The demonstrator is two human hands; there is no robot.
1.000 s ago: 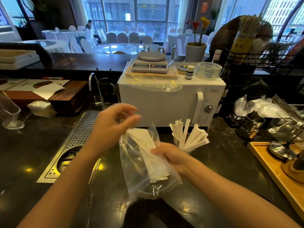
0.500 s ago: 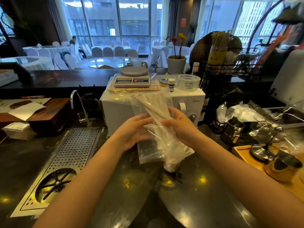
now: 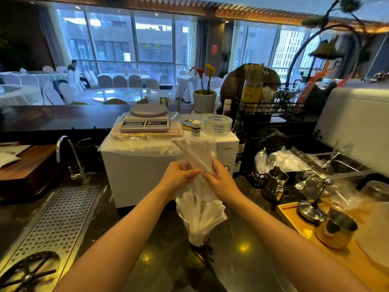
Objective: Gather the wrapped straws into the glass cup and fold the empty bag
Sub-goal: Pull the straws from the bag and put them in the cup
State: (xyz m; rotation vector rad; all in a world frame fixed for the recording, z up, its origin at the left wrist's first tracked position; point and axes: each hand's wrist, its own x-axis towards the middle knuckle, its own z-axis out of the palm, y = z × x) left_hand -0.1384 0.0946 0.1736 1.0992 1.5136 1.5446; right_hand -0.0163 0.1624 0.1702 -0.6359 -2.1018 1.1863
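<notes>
Holding: both hands meet in front of the white microwave (image 3: 147,171), pinching 1 clear plastic bag (image 3: 200,216) between them.
Left hand (image 3: 179,178): fingers curled closed on the bag's left side, thumb pressed toward the right hand.
Right hand (image 3: 221,182): fingers closed on the bag's right side and around a bundle of wrapped straws (image 3: 193,157) that sticks up and to the left, in front of the microwave's top edge.
Bag: hanging upright below the hands, its lower end bunched to a narrow tip just above the dark counter (image 3: 130,239) in front of the microwave; white paper wrappers still fan out inside it.
Glass cup: not clearly visible; it may sit under the bag's tip in front of the microwave, but I cannot tell.
Step in hand: judged to be the gathering step, with the straws being worked out of the bag; the bag is not empty, so folding is not yet due.
Next move: seems to call for pulling the bundle free of the film with the right hand while the left keeps the bag steady, then standing the straws in the cup.
Care needed: thin film clings to paper wrappers, so loose straws could spill onto the counter.
Left of the microwave: a perforated drain tray (image 3: 61,218) and a tap (image 3: 67,152).
On the microwave: a kitchen scale (image 3: 147,121) and a tape roll (image 3: 217,125).
Right of the microwave: metal jugs (image 3: 275,182) and a wooden tray (image 3: 345,251).
</notes>
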